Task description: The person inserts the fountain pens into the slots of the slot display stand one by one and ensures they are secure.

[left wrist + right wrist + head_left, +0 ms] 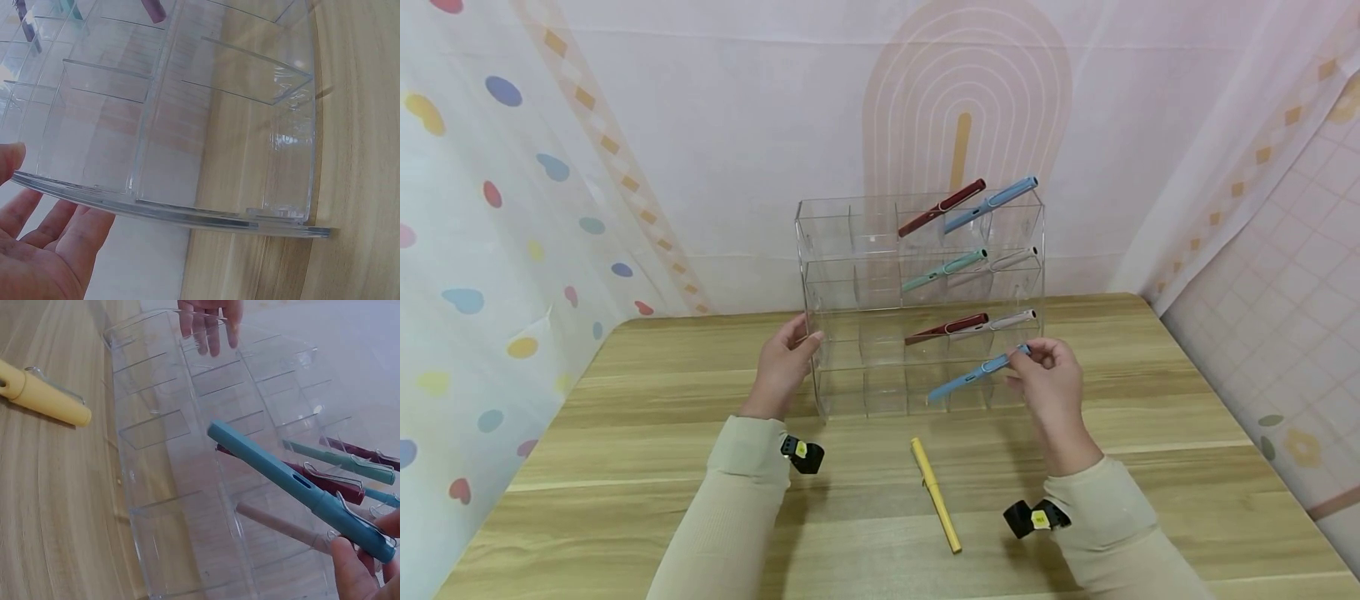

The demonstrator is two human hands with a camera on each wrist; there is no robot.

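Note:
A clear acrylic pen rack (pixel 883 366) with tiers of compartments stands upright on the table. My left hand (pixel 784 367) holds its left side panel, thumb in front and fingers behind; in the left wrist view the panel's edge runs between the thumb (pixel 9 161) and fingers. My right hand (pixel 1051 375) pinches a blue pen (pixel 977 377) by its clip end. That pen slants in front of the lowest tier at the right, its other end pointing down and left. A yellow pen (pixel 936 493) lies on the table in front of the rack.
Dark red pens (pixel 942 207), a second blue pen (pixel 992 203), a green pen (pixel 945 270) and pale pinkish pens (pixel 1015 259) lean in the rack's upper tiers, towards the right. A patterned curtain (pixel 760 125) hangs behind the wooden table (pixel 647 467).

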